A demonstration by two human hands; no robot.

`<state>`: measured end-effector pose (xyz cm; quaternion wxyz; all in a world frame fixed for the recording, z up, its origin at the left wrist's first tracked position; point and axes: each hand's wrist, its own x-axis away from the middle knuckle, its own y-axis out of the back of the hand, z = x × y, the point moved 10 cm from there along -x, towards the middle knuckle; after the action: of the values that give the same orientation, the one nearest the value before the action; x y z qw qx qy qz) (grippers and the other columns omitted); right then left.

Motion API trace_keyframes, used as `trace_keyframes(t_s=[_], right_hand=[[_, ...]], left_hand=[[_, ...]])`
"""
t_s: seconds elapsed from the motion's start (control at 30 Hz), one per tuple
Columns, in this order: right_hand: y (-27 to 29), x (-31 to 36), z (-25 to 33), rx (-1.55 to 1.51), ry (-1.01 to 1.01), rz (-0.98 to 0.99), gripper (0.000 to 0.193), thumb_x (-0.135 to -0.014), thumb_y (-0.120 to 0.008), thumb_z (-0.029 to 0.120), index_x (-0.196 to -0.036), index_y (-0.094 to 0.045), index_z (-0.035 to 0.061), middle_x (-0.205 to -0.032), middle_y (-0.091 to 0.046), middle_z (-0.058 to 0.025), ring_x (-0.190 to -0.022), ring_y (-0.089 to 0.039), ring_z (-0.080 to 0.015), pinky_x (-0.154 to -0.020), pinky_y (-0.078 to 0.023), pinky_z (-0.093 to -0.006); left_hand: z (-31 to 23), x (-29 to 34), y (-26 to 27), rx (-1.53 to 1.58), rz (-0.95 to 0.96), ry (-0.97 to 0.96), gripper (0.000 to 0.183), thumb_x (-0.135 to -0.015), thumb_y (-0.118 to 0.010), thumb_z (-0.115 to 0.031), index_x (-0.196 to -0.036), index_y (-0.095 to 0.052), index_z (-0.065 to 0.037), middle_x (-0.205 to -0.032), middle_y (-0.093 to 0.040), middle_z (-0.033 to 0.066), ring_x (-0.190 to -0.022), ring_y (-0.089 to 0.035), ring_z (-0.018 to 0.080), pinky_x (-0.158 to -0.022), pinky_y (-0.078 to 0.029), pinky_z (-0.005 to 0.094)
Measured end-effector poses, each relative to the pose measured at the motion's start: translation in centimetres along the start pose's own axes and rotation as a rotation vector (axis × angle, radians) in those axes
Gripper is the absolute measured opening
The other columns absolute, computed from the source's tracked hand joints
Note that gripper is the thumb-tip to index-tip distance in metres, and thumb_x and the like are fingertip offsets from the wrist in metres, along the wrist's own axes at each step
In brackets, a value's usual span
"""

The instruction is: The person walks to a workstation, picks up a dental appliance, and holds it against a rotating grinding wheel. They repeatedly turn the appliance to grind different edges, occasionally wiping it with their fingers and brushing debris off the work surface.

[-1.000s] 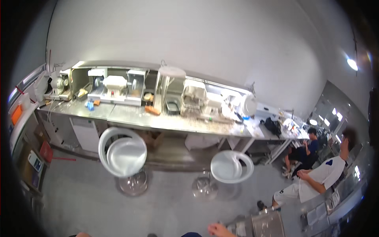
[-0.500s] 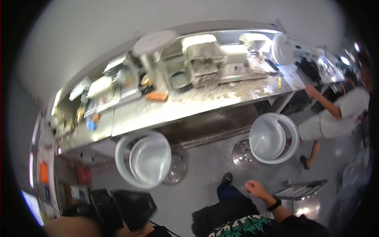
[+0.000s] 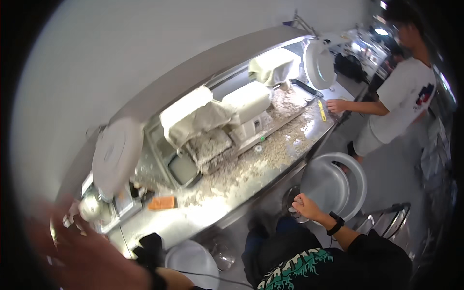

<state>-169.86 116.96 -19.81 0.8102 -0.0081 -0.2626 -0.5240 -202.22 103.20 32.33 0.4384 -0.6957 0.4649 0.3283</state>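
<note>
My left hand point(image 3: 92, 253) is raised large and blurred at the lower left, before the counter's left end. Its fingers look spread, with nothing seen in them. A dark angular object point(image 3: 147, 249) shows beside its wrist; I cannot tell its kind. My right hand point(image 3: 308, 208) has curled fingers and hangs over the near side of a large round pale-grey tub point(image 3: 360, 179). Whatever those fingers may hold is hidden. The steel counter point(image 3: 212, 212) runs ahead, strewn with grey-brown crumbs around cloth-draped white equipment point(image 3: 193, 113). An orange block point(image 3: 162, 203) lies near its front edge.
A person in a white shirt point(image 3: 406, 87) stands at the right, one hand on the counter beside a yellow tool point(image 3: 322, 110). Another pale tub point(image 3: 191, 261) stands below me. A white disc point(image 3: 117, 154) rises at the left; a dark-framed metal rack point(image 3: 386, 224) stands at the right.
My view has turned and come closer to the counter. My left hand has risen into view at the lower left. My right hand now overlaps the right tub. The co-worker appears higher and closer.
</note>
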Motion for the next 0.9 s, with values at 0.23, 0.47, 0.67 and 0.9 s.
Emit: trace_keyframes(t_s=[0.23,0.47,0.67,0.9], right_hand=[[-0.6,-2.1,13.0,0.189,0.147,0.152,0.028,-0.089,-0.055,0.028,-0.108,-0.049,0.0077,-0.091,-0.064,-0.0167,-0.087,-0.063,-0.0336,-0.074,-0.049,-0.0366],[-0.9,-7.8,20.5,0.288,0.414,0.396,0.03,-0.087,-0.058,0.027,-0.113,-0.059,0.012,-0.089,-0.066,-0.0156,-0.081,-0.064,-0.0322,-0.069,-0.049,-0.0371],[4.4,-15.7,19.9,0.489,0.624,0.606,0.027,-0.085,-0.058,0.025,-0.109,-0.054,0.0133,-0.073,-0.062,-0.0131,-0.07,-0.06,-0.0362,-0.061,-0.047,-0.0417],[15.3,-23.7,18.1,0.456,0.578,0.708,0.057,-0.08,-0.066,0.044,-0.12,-0.051,0.0057,-0.096,-0.06,-0.0115,-0.089,-0.058,-0.0277,-0.076,-0.047,-0.0357]], left_hand=[[24.8,29.5,3.9,-0.152,0.279,1.202,0.039,-0.088,-0.058,-0.015,-0.12,-0.048,0.005,-0.11,-0.06,0.0169,-0.101,-0.057,0.0237,-0.09,-0.044,0.0322],[34.4,37.5,-1.1,0.067,0.065,1.558,0.021,-0.091,-0.057,-0.011,-0.105,-0.057,0.005,-0.092,-0.065,0.0085,-0.084,-0.061,0.0127,-0.078,-0.047,0.0233],[43.4,37.6,-5.7,-0.011,-0.132,1.565,0.011,-0.089,-0.056,-0.007,-0.087,-0.061,0.003,-0.086,-0.065,0.0088,-0.073,-0.06,0.0146,-0.071,-0.048,0.0263],[47.8,40.9,-9.5,-0.274,-0.261,1.34,0.007,-0.089,-0.056,-0.003,-0.083,-0.052,-0.001,-0.086,-0.06,0.0081,-0.068,-0.053,0.0111,-0.062,-0.045,0.0249]])
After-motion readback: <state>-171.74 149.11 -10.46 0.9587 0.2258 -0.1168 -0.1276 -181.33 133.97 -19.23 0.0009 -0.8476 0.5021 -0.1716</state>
